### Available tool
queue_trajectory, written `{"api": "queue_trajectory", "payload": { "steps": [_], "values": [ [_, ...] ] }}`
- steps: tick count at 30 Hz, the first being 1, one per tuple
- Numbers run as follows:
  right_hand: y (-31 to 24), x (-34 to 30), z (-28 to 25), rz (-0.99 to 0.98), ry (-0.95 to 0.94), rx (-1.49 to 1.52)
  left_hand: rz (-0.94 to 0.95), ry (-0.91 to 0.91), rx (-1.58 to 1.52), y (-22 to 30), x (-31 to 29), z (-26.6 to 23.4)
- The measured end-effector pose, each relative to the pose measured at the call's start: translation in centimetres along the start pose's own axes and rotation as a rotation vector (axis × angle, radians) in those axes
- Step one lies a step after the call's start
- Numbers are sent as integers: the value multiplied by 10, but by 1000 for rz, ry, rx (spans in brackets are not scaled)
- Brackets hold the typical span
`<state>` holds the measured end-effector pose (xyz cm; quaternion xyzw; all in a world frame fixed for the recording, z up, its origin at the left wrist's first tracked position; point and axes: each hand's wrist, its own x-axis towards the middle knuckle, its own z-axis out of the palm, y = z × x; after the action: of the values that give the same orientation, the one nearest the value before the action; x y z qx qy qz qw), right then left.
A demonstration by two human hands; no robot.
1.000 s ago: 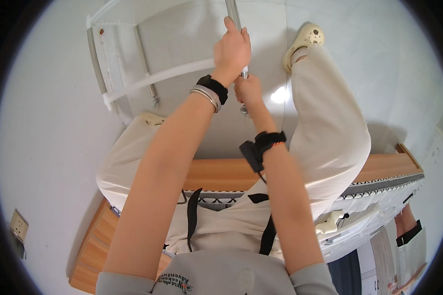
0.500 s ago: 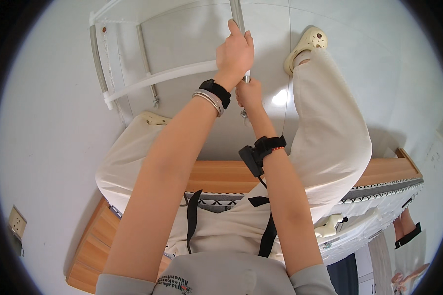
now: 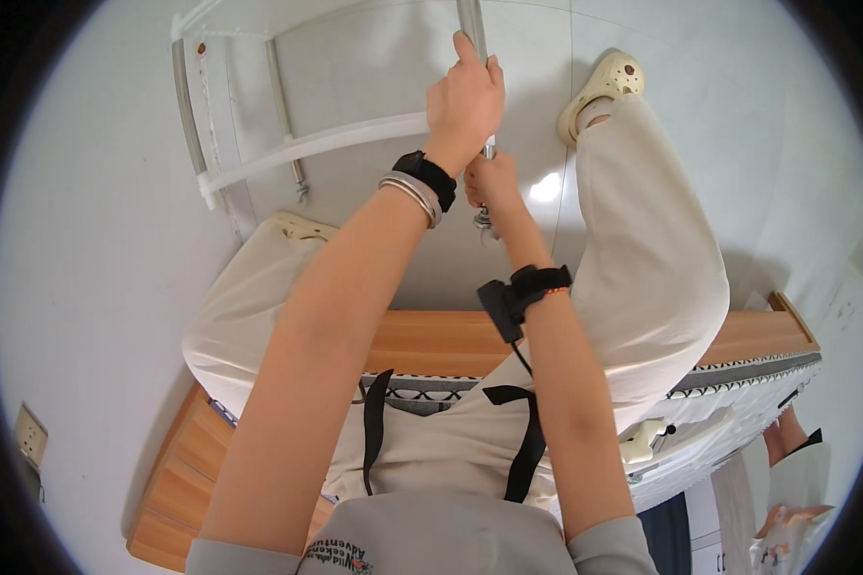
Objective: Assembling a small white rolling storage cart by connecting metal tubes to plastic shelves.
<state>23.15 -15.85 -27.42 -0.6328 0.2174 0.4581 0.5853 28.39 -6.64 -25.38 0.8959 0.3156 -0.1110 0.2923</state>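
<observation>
A rack frame of metal tubes and white bars stands at the upper left. My left hand (image 3: 465, 103) is wrapped round its near right metal tube (image 3: 471, 17), close to where the white crossbar (image 3: 326, 142) meets it. Just below, my right hand (image 3: 494, 180) closes round the lower part of the same tube. A small metal foot or wheel fitting (image 3: 483, 219) pokes out under the right hand; its exact kind is unclear. Another such fitting (image 3: 302, 192) sits at the end of the neighbouring tube (image 3: 283, 91).
My legs in cream trousers (image 3: 642, 220) spread either side of the frame, with a cream clog (image 3: 612, 91) at the right. Beneath me is a wooden bed edge (image 3: 431, 343). A white handheld device (image 3: 645, 439) lies on the bedding. Another person (image 3: 796, 479) is at the lower right.
Both hands and the tube have shifted slightly right, the right hand also a little toward me. More of the fitting below my right hand shows. The person at lower right has moved.
</observation>
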Motion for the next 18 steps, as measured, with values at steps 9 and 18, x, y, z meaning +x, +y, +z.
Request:
{"api": "queue_trajectory", "payload": {
  "steps": [9,18],
  "values": [
    [-4,16,-25,102,-579,238,-7,42,22,0,2,1],
    [-7,24,-35,242,-702,255,-20,30,-33,5,0,1]
  ]
}}
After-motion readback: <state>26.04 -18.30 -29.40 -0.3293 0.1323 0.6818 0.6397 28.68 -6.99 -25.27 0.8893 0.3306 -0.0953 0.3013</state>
